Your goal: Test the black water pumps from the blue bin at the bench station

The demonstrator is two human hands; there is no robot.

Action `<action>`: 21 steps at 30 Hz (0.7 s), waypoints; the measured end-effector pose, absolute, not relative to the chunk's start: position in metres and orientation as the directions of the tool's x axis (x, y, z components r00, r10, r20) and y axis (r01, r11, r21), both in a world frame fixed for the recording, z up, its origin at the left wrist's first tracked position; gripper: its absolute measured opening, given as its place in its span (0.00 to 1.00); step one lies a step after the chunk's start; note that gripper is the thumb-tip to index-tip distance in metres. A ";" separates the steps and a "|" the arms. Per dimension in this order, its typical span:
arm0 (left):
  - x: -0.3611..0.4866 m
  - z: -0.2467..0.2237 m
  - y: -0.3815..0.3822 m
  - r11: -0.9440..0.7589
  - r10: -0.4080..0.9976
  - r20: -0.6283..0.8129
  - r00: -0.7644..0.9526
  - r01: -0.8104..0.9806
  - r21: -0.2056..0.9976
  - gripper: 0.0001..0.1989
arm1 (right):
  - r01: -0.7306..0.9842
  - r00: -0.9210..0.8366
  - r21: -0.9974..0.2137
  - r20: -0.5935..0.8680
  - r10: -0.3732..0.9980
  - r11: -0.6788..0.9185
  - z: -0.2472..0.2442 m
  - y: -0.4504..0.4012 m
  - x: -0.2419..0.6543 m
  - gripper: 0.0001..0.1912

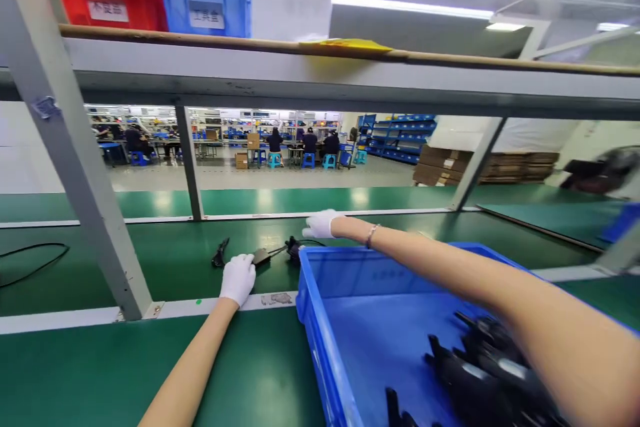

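My left hand (pixel 239 278), in a white glove, rests at the near end of a black power adapter (pixel 261 257) on the green bench; its fingertips are too small to read. Beyond that hand lies a short black plug piece (pixel 219 253). A black cable bundle (pixel 293 248) sits beside the blue bin's corner, joined to the adapter by a cord. My right hand (pixel 321 224), also gloved, hovers past the bin's far edge, above the bundle's thin cable, fingers stretched to the left. Several black adapters (pixel 480 374) lie inside the blue bin (pixel 320 347), partly behind my right forearm.
A metal post (pixel 85 140) rises at the left, near a loose black cable (pixel 37 248). Overhead, a shelf (pixel 280 74) carries a red bin (pixel 107 0) and a small blue bin (pixel 205 7). People sit at distant benches; stacked cardboard (pixel 440 164) stands beyond.
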State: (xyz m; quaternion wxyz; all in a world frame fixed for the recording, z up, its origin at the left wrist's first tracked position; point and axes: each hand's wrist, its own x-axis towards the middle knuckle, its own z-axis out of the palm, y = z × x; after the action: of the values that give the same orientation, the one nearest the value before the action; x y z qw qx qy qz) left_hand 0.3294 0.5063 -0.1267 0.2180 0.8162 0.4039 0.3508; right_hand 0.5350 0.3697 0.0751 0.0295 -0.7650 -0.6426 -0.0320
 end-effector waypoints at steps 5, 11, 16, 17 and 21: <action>0.313 -0.090 0.469 -0.484 0.875 0.385 0.295 0.492 0.723 0.13 | 0.991 0.115 0.089 -0.184 0.976 -0.100 0.077 0.262 0.521 0.16; 0.300 -0.008 0.362 -0.545 0.822 0.449 0.351 0.251 0.800 0.17 | 0.997 0.031 -0.045 -0.466 0.885 -0.058 0.015 0.162 0.477 0.15; 0.315 0.032 0.273 -0.428 0.762 0.353 0.543 0.014 0.903 0.16 | 0.988 0.060 -0.133 -0.126 0.990 -0.077 0.045 0.142 0.473 0.09; 0.320 0.036 0.258 -0.367 0.751 0.310 0.583 -0.021 0.930 0.18 | 0.986 0.079 -0.146 -0.039 0.996 -0.084 0.062 0.138 0.475 0.09; 0.335 0.052 0.204 -0.066 0.597 0.127 0.792 -0.109 0.992 0.26 | 0.969 0.138 -0.236 0.271 0.953 -0.074 0.138 0.105 0.476 0.10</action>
State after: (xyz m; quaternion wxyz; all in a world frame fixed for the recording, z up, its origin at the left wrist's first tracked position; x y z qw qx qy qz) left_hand 0.3346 0.2041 0.0525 0.6595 0.6791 0.1795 0.2676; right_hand 0.4757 0.1051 0.1379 0.1811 -0.7324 -0.6560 -0.0225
